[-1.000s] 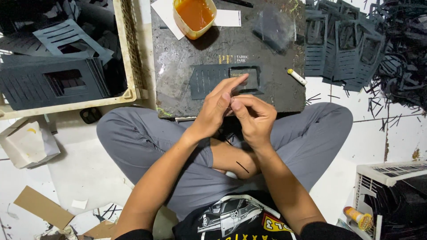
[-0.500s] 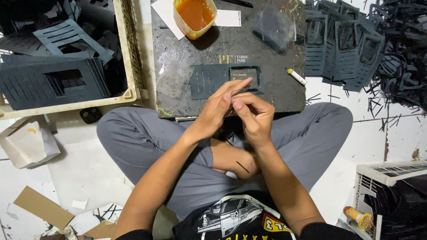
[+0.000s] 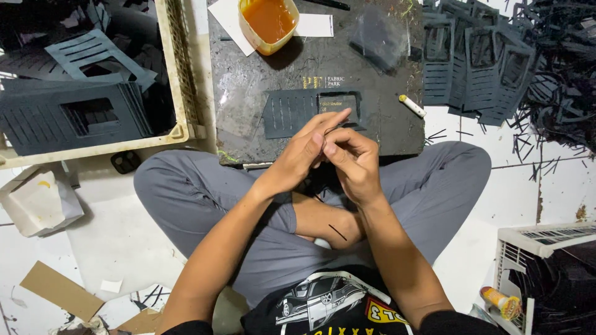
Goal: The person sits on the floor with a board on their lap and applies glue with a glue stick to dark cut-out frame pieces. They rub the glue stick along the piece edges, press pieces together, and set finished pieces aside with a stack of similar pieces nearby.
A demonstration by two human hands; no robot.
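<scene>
My left hand (image 3: 302, 153) and my right hand (image 3: 351, 162) meet over my crossed legs at the near edge of a dark work board (image 3: 248, 93). The left fingers stretch forward. The curled right fingertips press against them. Whatever sits between the fingertips is too small to make out. Just beyond the hands a dark grey cut sheet piece (image 3: 292, 111) with slots and a window lies flat on the board. An open yellow tub of orange glue (image 3: 268, 22) stands at the board's far edge, on white paper.
A cream crate (image 3: 180, 93) at the left holds stacked grey cut pieces. More grey pieces (image 3: 472, 62) and black offcut strips (image 3: 559, 80) lie at the right. A small white stick (image 3: 412, 105) rests on the board's right edge. A white basket (image 3: 540, 260) stands at lower right, cardboard scraps at lower left.
Both hands stay together in the same place; only the fingertips shift slightly against each other.
</scene>
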